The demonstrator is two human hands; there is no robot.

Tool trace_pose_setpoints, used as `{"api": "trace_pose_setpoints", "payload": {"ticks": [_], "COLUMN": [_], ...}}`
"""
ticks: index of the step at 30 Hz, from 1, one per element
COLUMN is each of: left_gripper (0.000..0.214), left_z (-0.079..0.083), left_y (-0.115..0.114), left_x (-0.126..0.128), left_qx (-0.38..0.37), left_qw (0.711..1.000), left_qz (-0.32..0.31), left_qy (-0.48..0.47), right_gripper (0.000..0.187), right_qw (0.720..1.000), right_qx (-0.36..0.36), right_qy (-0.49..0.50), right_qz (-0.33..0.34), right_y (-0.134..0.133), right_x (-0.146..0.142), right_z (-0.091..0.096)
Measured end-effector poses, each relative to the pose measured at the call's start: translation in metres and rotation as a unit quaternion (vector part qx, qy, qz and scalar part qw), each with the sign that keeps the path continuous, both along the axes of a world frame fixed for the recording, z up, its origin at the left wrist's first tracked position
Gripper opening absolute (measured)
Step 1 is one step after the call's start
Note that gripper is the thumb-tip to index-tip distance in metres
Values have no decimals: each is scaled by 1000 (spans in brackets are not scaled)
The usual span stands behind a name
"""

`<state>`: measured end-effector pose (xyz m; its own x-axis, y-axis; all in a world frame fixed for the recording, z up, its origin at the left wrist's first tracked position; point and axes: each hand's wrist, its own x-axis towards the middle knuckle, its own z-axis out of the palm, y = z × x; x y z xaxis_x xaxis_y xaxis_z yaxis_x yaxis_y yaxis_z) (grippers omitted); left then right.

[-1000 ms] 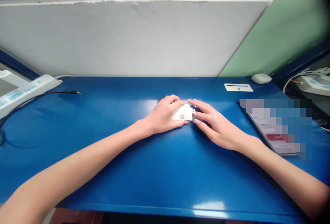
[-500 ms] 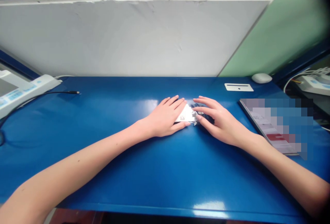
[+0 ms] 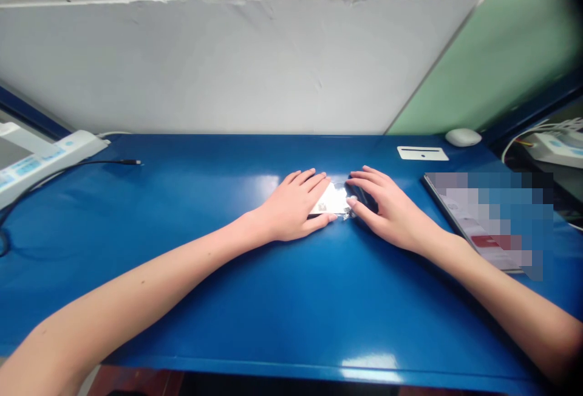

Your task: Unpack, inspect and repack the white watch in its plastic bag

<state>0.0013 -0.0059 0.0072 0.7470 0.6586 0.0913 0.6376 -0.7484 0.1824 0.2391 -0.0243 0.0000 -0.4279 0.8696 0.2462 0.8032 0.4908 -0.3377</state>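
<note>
My left hand (image 3: pixel 296 206) lies flat, fingers stretched, over the left part of a small white packet (image 3: pixel 332 199) on the blue table. Shiny clear plastic shows at the packet's right end, crinkled near its front corner. My right hand (image 3: pixel 385 208) is curved beside that end with its fingers apart. Its thumb tip meets the edge of the plastic, while the index fingertip sits a little farther back. Whatever the packet contains is hidden by the left hand and glare.
A tablet-like device (image 3: pixel 450 217), its screen blurred out, lies by my right forearm. Behind it are a white card-like plate (image 3: pixel 422 153) and a rounded white case (image 3: pixel 463 137). At the left, a black cable (image 3: pixel 104 163) runs past a white power strip (image 3: pixel 75 146).
My right hand's fingers have shifted slightly right and drawn closer together. The packet's clear end looks flatter and brighter. My left hand stays in place.
</note>
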Motion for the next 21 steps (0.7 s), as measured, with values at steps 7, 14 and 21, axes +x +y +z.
{"api": "trace_pose_setpoints", "payload": {"ticks": [7, 14, 21], "left_gripper": [69, 69, 69], "left_z": [-2, -3, -4], "left_y": [0, 1, 1], "left_x": [0, -1, -1], "left_qx": [5, 3, 5], "left_qw": [1000, 1000, 1000], "left_qz": [-1, -4, -5], "left_qy": [-11, -19, -21], "right_gripper": [36, 33, 35], "right_qw": [998, 997, 996], "right_qx": [-9, -27, -44], "right_qy": [60, 73, 73], "right_qz": [5, 21, 23], "right_y": [-2, -6, -7], "right_x": [-3, -4, -2], "right_z": [8, 12, 11]}}
